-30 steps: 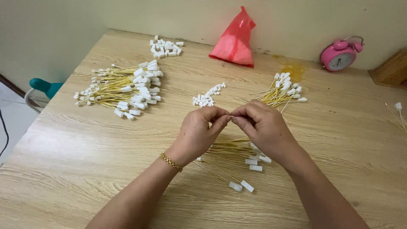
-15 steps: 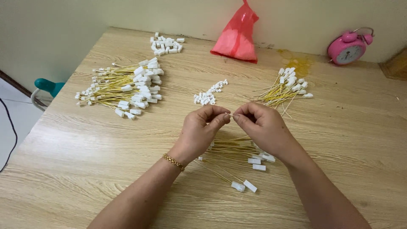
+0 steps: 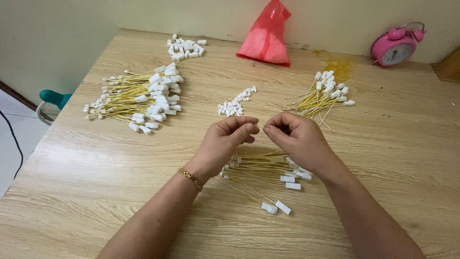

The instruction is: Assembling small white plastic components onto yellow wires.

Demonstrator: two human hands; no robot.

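My left hand (image 3: 225, 141) and my right hand (image 3: 297, 136) meet fingertip to fingertip above the middle of the wooden table (image 3: 96, 192). Both pinch something very small between thumb and forefinger; it looks like a thin yellow wire with a white connector, mostly hidden by the fingers. Under my hands lies a bundle of yellow wires with white plugs (image 3: 261, 175). A short row of tiny white connectors (image 3: 235, 103) sits just beyond my left hand. A gold bracelet is on my left wrist.
A large pile of yellow wires with white plugs (image 3: 139, 98) lies at the left. A smaller wire bunch (image 3: 323, 93) lies at the right. Loose white plugs (image 3: 184, 48), a red plastic bag (image 3: 267, 36) and a pink alarm clock (image 3: 396, 48) stand along the far edge.
My hands stay pinched together with only slight finger movement. The view has shifted a little, so the table items sit slightly higher in the picture.
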